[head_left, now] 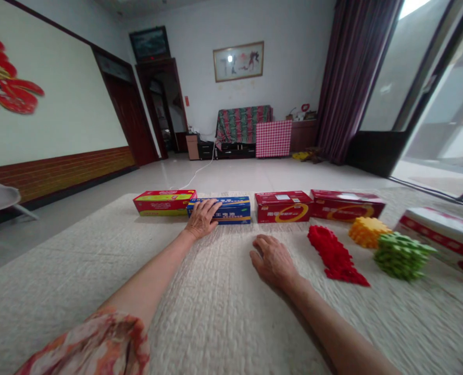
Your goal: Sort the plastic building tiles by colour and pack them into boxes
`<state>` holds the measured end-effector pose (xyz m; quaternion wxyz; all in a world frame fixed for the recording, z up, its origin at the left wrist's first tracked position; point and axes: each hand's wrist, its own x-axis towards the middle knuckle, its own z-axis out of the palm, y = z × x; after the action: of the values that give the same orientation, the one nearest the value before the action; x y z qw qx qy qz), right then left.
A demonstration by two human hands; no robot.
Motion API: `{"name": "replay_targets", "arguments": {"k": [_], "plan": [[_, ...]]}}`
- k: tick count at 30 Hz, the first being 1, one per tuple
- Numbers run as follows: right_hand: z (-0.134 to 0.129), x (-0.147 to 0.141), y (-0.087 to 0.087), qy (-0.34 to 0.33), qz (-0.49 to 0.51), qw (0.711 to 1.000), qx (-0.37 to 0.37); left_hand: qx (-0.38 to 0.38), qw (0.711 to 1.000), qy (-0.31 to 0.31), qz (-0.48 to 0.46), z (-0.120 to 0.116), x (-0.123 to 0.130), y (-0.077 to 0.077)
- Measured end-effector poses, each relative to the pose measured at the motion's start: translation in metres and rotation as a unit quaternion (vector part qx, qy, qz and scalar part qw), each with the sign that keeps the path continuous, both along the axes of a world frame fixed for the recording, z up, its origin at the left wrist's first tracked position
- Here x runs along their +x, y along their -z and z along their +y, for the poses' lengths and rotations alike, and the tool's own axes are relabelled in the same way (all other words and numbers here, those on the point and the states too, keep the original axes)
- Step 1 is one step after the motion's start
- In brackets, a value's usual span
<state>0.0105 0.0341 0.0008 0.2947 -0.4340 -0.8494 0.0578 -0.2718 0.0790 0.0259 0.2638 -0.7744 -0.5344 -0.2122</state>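
My left hand [202, 216] lies over the left part of a blue battery box [235, 212], fingers across its top and thumb low against the front. Touching that box on the left is a red and yellow-green box [163, 203]. My right hand [275, 261] rests on the pale textured cover [215, 312], fingers loosely bent and apart, with nothing in it. Beyond it stands a dark red box [282, 207], with a second dark red box [344, 205] beside it. A red lumpy textile-like piece [335, 255] lies to the right of my right hand.
Farther right are a scalloped yellow stack [368, 232], a green stack [403, 256] and a white and red box [444, 237]. A white chair [0, 200] stands at the left. Across the floor is a cloth-draped cabinet [242, 127]; glass doors [430, 99] line the right.
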Motion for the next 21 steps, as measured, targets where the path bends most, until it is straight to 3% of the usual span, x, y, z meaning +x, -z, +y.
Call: {"name": "replay_targets", "arguments": {"k": [5,15,19,21], "plan": [[0.018,0.029,0.009,0.031,-0.008,0.999,0.015,-0.001,1.000,0.024,-0.005,0.012,-0.006,0.001],[0.013,0.031,0.008,0.057,0.016,0.998,0.007,-0.021,1.000,0.009,-0.003,0.041,-0.012,-0.004],[0.017,0.033,0.010,0.077,0.076,0.994,0.013,-0.001,0.999,-0.045,-0.006,0.050,0.006,-0.010],[0.021,0.034,0.010,0.105,0.141,0.984,0.035,0.022,0.999,-0.030,-0.005,0.051,0.029,-0.014]]}}
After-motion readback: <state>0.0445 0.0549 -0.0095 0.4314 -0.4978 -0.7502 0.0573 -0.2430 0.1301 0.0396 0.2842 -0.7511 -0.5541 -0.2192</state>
